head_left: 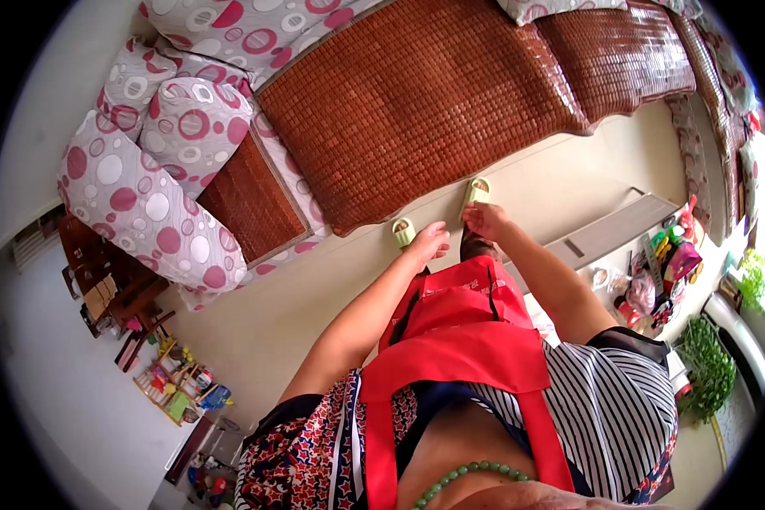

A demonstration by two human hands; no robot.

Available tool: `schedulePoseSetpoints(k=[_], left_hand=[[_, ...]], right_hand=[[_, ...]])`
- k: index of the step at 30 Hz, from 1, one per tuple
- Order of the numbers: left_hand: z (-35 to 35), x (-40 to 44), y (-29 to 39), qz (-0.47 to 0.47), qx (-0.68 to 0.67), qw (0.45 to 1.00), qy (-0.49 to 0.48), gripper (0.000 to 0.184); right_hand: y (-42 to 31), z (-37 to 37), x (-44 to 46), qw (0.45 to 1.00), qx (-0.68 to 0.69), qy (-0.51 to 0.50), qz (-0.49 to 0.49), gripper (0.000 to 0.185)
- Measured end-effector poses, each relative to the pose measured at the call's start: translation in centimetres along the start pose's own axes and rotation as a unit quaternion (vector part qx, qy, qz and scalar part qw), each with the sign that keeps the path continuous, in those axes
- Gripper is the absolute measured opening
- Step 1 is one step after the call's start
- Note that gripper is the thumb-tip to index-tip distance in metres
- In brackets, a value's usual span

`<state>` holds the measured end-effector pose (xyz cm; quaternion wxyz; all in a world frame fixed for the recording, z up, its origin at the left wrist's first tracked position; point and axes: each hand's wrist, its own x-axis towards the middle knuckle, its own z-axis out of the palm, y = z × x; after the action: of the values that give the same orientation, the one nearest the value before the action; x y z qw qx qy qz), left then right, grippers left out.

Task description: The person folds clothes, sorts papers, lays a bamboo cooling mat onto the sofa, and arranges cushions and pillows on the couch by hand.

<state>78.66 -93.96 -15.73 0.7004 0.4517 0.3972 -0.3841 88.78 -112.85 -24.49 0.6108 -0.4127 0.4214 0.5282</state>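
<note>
My left hand (428, 243) hangs in front of the red apron (459, 357), its fingers loosely stretched and apart, with nothing seen in it. To its right is my right hand (486, 223), slightly farther forward, with fingers loosely bent and no held thing visible. The two hands do not touch. Below them on the floor are my feet in light green slippers: the left slipper (404, 231) shows beyond my left hand, and the right slipper (476, 192) is just past my right hand. The apron covers a patterned, striped top (603, 408).
A long sofa with a brown woven mat (416, 102) lies ahead, with dotted cushions (191, 132) at its left end. On the right, a low table (616, 229) carries assorted items. A green plant (707, 365) stands at far right; a cluttered small rack (178, 382) is at left.
</note>
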Motion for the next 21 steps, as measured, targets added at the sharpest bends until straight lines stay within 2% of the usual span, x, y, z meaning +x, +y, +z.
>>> schedulePoseSetpoints(k=[5, 8, 12, 16, 20, 21], left_hand=[[-5.1, 1.5, -2.4, -0.026, -0.016, 0.999, -0.011, 0.045], [-8.0, 4.5, -4.8, -0.034, -0.030, 0.999, -0.022, 0.049], [-10.5, 9.8, -9.0, -0.080, -0.080, 0.993, -0.017, 0.047], [-13.2, 19.0, -14.1, -0.110, -0.155, 0.981, 0.028, 0.049], [-14.4, 26.2, -15.1, -0.065, -0.244, 0.961, 0.113, 0.044], [-15.2, 29.3, -16.8, -0.052, -0.294, 0.946, 0.128, 0.037]], right_hand=[[3.7, -0.4, 5.4, 0.997, 0.044, 0.052, -0.030, 0.019], [5.1, -0.2, 7.9, 0.993, 0.048, 0.102, -0.047, 0.019], [6.9, -2.1, 14.0, 0.990, 0.093, 0.094, -0.038, 0.022], [6.0, -4.0, 22.8, 0.984, 0.135, 0.110, -0.034, 0.027], [4.6, -8.3, 33.2, 0.976, 0.171, 0.121, -0.060, 0.038], [3.8, -7.8, 33.7, 0.961, 0.234, -0.009, -0.149, 0.039]])
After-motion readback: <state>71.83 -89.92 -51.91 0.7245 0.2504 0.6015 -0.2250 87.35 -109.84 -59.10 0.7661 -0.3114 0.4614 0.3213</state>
